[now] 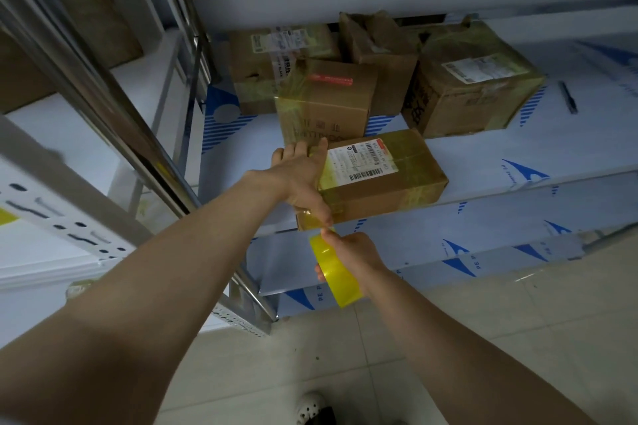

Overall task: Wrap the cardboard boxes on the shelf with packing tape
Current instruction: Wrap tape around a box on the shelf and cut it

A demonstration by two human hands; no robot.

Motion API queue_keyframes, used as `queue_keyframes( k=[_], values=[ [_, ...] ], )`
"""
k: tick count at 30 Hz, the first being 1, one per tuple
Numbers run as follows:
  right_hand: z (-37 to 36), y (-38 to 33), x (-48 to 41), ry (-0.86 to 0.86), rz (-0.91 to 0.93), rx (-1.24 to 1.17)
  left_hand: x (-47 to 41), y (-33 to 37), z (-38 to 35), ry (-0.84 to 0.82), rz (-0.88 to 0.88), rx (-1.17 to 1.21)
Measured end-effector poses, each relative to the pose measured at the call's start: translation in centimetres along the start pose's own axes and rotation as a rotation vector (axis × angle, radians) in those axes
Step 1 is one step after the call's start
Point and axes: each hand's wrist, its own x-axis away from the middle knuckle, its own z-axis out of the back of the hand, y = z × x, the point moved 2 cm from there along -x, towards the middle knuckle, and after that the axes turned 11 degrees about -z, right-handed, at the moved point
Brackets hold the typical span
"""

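Cardboard box (390,179) (labelled) under L hand (303,176); R hand (352,255) grips tape roll (336,274).

Front box (383,179): long brown carton lying flat by the front edge of the shelf (518,155), white barcode label on top, yellowish tape bands around both ends; middle box (324,103): upright just behind it, red strip on top, tape over its left edge; rear left box (269,72): white label on top, torn front face; rear centre box (379,55): top flaps crumpled; right box (473,83): skewed, labelled, tape-wrapped; packing tape roll (336,272): clear yellow, gripped in the right hand (355,259) just below the shelf edge, its strip running up to the front box's near left corner.
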Motion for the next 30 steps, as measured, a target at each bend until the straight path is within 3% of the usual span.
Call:
queue_keyframes(
  k=[4,7,11,17,20,23,25,30],
  values=[
    [0.8,1.1,0.5,-0.048,0.018,-0.037,0.2,-0.1,0.3,-0.045,0.007,0.102],
    [2.5,0.9,5.5,-0.212,0.039,-0.114,1.0,0.1,0.9,-0.140,-0.034,0.378],
    [4.8,0.8,9.0,-0.321,0.133,-0.187,3.4,0.9,1.4,-0.144,-0.058,0.693],
    [5.5,-1.7,10.8,-0.265,0.190,-0.165,5.0,1.3,2.5,0.107,0.018,0.823],
    [5.0,-3.1,10.9,-0.239,0.202,-0.144,4.1,3.0,3.2,0.270,0.140,0.700],
    [4.5,-3.7,11.0,-0.245,0.182,-0.137,3.2,4.5,3.6,0.358,0.231,0.267],
    [4.3,-3.8,10.9,-0.247,0.172,-0.147,2.9,4.9,3.4,0.403,0.269,0.112],
    [4.2,-4.3,10.4,-0.227,0.174,-0.172,2.3,4.2,4.0,0.435,0.288,0.100]
  ],
)
